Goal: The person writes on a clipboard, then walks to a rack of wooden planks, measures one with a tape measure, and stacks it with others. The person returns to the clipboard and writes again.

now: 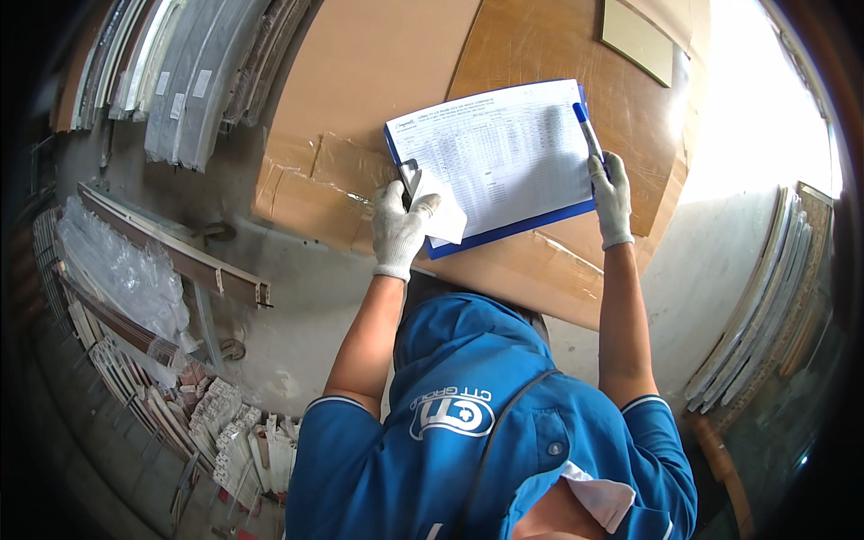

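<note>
A blue clipboard point(504, 222) carries a printed table sheet point(490, 162) and lies tilted over the cardboard in front of me. My left hand point(402, 225), in a white knit glove, grips the clipboard's left edge beside its metal clip point(410, 174). Its thumb presses on a small white slip of paper point(443, 214) that overlaps the sheet. At the right edge, my gloved right hand point(613, 200) is closed on a blue-capped marker point(587, 129), which points away from me. That hand also rests against the clipboard's edge; its fingertips are partly hidden.
Cardboard point(378, 63) and a brown board point(540, 45) cover the surface ahead, with a small framed panel point(637, 40) at far right. Long wrapped profiles point(193, 81) stand at far left. A rack with plastic wrap point(126, 270) is left; panels point(756, 297) lean right.
</note>
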